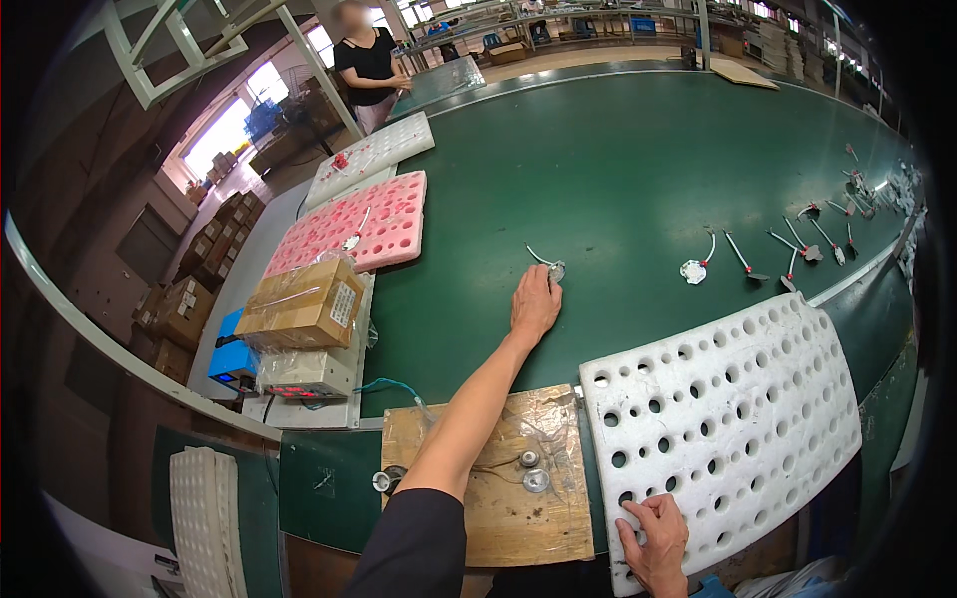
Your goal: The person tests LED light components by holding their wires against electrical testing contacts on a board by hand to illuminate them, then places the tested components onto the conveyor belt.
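Note:
My left hand reaches out over the green work surface. Its closed fingertips grip a small grey disc with a white wire, partly hidden by the fingers. Near the front edge, my right hand rests over the near left part of a white foam tray full of round holes. Its fingers are bent and apart from the thumb, with nothing seen in them. Off to the right of my left hand lies a pale wired disc, and beyond it several more wired parts are scattered.
A wooden board with small metal fittings lies under my left forearm. On the left stand a cardboard box, a control box with a red display and a pink foam tray. Another person stands beyond the far left edge.

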`<state>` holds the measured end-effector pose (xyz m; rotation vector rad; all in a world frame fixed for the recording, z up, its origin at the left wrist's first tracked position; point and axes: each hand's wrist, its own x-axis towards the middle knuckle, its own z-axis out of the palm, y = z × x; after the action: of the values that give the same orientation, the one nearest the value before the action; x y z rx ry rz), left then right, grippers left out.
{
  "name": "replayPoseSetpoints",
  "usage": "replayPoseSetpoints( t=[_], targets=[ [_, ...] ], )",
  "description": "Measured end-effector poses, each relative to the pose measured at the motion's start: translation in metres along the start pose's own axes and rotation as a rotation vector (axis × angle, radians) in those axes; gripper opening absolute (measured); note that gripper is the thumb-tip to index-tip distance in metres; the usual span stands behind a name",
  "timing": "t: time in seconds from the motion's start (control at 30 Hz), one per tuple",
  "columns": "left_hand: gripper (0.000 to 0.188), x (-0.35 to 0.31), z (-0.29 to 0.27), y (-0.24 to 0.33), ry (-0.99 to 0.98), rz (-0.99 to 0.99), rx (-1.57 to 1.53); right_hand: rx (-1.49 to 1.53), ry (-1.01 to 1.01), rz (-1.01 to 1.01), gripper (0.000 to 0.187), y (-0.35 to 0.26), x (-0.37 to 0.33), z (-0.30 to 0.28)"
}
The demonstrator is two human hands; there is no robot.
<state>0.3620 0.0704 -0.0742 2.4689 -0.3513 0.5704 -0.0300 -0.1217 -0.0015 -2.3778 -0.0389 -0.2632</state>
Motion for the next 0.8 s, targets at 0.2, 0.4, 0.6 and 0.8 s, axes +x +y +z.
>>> replayPoseSetpoints(
  t=[0.2, 0.4, 0.6, 0.8],
  targets=[
    [0.019, 0.0012, 0.0014, 0.0017, 0.007, 0.004, -0.002, 0.021, -0.006, 0.022, 0.033, -0.0019, 0.0007, -0.0006],
    [0.019, 0.0019, 0.0036, 0.0015, 0.001, 0.004, -0.002, -0.001, 0.005, -0.007, 0.033, -0.0003, 0.001, 0.0],
    [0.019, 0.0024, 0.0064, 0.0018, 0.01, 0.015, -0.004, 0.013, -0.006, 0.009, 0.033, -0.0006, 0.0008, -0.0002],
    [0.019, 0.0031, 0.0075, 0.0028, 0.001, 0.017, -0.004, 0.004, 0.014, -0.023, 0.033, -0.0017, 0.0023, -0.0013]
  ],
)
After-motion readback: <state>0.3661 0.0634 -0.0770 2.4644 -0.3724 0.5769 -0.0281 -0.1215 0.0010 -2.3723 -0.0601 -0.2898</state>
